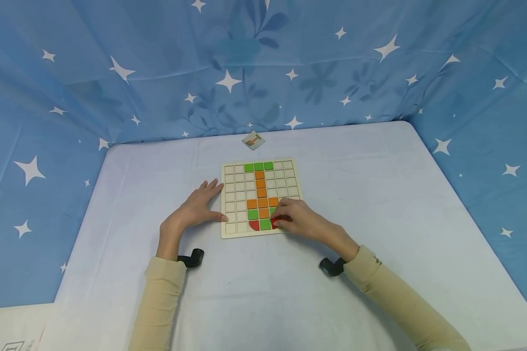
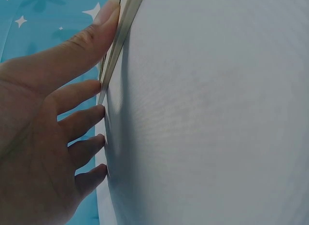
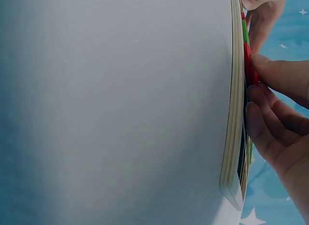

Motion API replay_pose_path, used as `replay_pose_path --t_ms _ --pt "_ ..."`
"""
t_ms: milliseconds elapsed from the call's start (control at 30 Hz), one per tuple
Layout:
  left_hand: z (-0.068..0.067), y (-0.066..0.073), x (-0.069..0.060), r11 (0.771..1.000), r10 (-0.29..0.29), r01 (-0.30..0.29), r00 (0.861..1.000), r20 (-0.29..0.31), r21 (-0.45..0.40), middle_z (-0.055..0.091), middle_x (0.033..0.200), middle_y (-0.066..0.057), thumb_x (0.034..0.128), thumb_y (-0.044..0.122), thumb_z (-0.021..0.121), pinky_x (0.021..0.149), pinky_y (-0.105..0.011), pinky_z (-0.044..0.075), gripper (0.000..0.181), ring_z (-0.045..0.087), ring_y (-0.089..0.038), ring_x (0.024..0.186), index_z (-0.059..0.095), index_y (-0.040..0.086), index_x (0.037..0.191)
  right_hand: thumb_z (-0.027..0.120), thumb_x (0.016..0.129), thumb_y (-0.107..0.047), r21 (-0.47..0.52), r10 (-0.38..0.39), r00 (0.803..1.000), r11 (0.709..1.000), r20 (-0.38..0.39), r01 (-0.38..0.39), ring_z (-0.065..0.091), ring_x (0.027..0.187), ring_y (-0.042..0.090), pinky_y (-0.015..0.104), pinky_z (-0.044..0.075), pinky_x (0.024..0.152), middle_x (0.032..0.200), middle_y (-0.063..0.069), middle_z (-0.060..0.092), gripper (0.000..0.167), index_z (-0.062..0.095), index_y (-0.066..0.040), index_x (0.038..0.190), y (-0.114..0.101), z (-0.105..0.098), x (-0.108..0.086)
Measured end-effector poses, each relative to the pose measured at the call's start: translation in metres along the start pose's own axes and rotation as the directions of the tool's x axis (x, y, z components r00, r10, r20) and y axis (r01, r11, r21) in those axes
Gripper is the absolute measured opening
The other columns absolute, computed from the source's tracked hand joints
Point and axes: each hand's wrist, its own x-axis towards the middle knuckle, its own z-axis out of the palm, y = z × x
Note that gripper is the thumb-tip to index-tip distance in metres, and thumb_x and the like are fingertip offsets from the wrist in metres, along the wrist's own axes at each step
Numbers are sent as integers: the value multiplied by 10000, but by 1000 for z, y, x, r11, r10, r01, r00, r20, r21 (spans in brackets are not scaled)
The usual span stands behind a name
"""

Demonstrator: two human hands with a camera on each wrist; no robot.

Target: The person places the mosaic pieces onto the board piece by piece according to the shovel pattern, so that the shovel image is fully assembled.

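Observation:
A cream grid board (image 1: 230, 195) lies on the white cloth. Three green tiles (image 1: 258, 166) sit in its top row, with a column of orange tiles (image 1: 261, 184) below them that widens near the bottom. In the bottom row a rounded red tile (image 1: 254, 225) lies left of a green tile (image 1: 265, 224). My left hand (image 1: 195, 207) rests at the board's left edge, thumb and fingers spread, the thumb touching the rim. My right hand (image 1: 303, 219) pinches another red tile (image 3: 249, 65) at the bottom row; its fingers cover some cells at the board's lower right.
A small patterned card (image 1: 253, 140) lies behind the board near the table's back edge. Blue star-patterned curtains (image 1: 246, 97) surround the back and sides of the table. A pale printed sheet or box (image 1: 13, 326) shows at the lower left.

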Motion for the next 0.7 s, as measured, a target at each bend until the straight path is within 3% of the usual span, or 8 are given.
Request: replay_pose_path --t_ms 233,700 --pt "-1 -1 -2 1000 -1 1 1000 -4 2 130 1725 -167 820 351 874 1295 -561 41 1049 18 -388 1602 277 54 1630 776 909 -61 8 -23 1000 1000 -21 23 549 749 76 198 512 657 914 17 676 101 799 -47 1007 1 3 0" --pt "2 -3 -5 1000 -8 8 1000 -4 -11 125 1730 -149 817 343 878 1294 -565 48 1055 11 -375 1606 271 66 1634 756 903 3 27 -50 999 998 -9 51 642 835 129 235 571 743 994 42 732 141 793 -39 1033 -1 6 0"
